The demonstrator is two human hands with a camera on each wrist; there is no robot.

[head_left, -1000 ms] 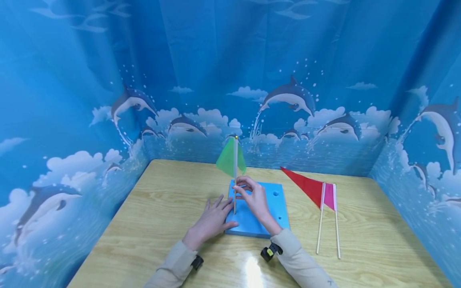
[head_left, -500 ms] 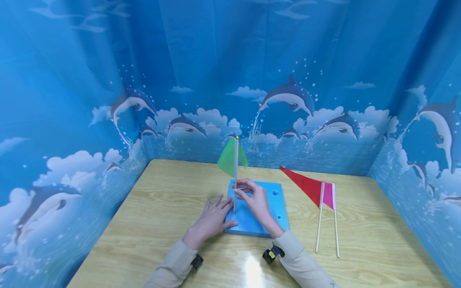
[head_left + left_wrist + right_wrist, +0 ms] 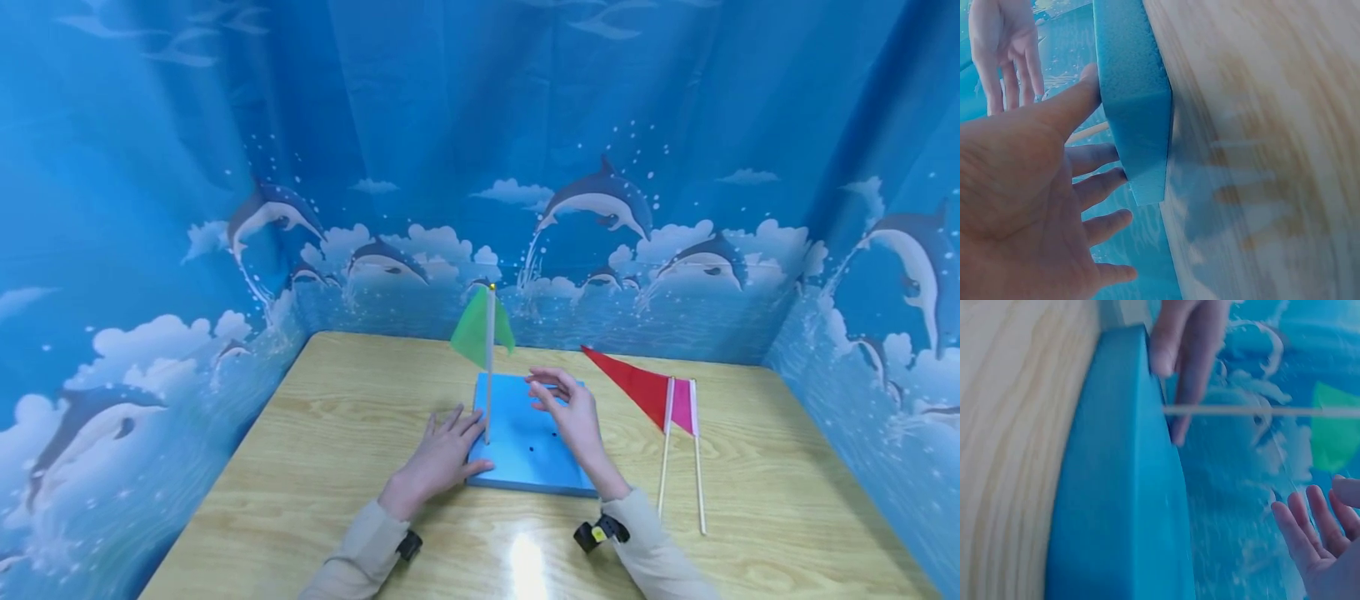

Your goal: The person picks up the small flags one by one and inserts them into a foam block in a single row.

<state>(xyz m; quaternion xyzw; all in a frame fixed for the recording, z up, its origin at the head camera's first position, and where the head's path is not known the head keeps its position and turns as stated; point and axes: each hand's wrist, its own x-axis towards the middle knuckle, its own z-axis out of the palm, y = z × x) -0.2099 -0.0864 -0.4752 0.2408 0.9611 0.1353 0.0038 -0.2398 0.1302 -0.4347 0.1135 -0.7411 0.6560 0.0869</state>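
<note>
A green flag (image 3: 471, 333) on a thin pale stick stands upright near the left edge of a blue foam block (image 3: 517, 417), and no hand touches it. My left hand (image 3: 442, 463) rests at the block's left edge, its fingers spread. In the left wrist view the thumb and two fingertips of that hand touch the foam block (image 3: 1135, 125) near a corner. Over the right part of the block hovers my right hand (image 3: 576, 421), fingers loosely bent and holding nothing. Small dark holes show in the block's top; the right hand hides part of it.
To the right of the block, a red flag (image 3: 637, 390) and a pink flag (image 3: 682, 408) lie side by side on the wooden table (image 3: 360, 400), sticks pointing towards me. A blue dolphin-print curtain (image 3: 465, 167) closes off the back and sides.
My right hand has let go of the green flag's stick and moved right, away from it. The flag stays upright. My left hand has hardly moved.
</note>
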